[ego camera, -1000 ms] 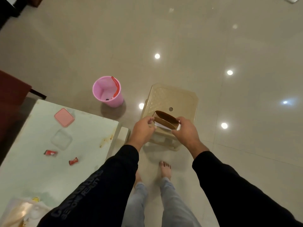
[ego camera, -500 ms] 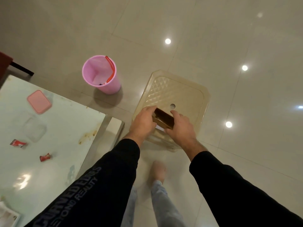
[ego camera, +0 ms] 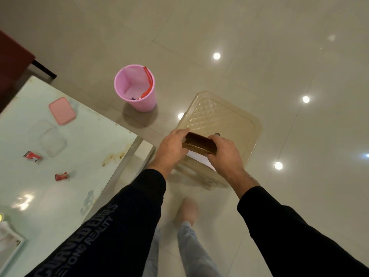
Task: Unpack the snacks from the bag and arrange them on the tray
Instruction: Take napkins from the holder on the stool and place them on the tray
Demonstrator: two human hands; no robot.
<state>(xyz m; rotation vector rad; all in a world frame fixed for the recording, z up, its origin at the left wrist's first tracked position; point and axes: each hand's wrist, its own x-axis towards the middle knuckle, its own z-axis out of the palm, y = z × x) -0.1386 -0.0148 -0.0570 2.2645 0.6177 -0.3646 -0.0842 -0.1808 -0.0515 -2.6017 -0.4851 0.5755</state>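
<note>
**Both hands on the brown bag above the stool**

You have the small brown bag (ego camera: 199, 145) pinched between your two hands, directly over the near edge of the beige plastic stool (ego camera: 225, 118). Your left hand (ego camera: 171, 148) is clamped on the bag's left end, fingers curled over the rim. Your right hand (ego camera: 223, 154) is clamped on the bag's right end, thumb and fingers wrapped round the corner. The bag's mouth faces up and stands open; you cannot tell from here what lies inside. A white edge shows just below the bag, on the side of the stool nearest you.

Taking the stool as your mark: the pink bucket (ego camera: 135, 87) stands on the floor to the left of the stool and a little beyond it, apart from it, with a red strip (ego camera: 148, 81) leaning inside against its wall. Further left of the stool is the pale bench (ego camera: 79, 156), its corner just beside the stool's left side. On the bench lie a pink lid (ego camera: 62, 110), a clear container (ego camera: 50, 136) just nearer you than the lid, and two small red wrappers (ego camera: 33, 156) (ego camera: 61, 176), well apart from each other. Your bare foot (ego camera: 186, 211) is on the floor on the near side of the stool.
</note>
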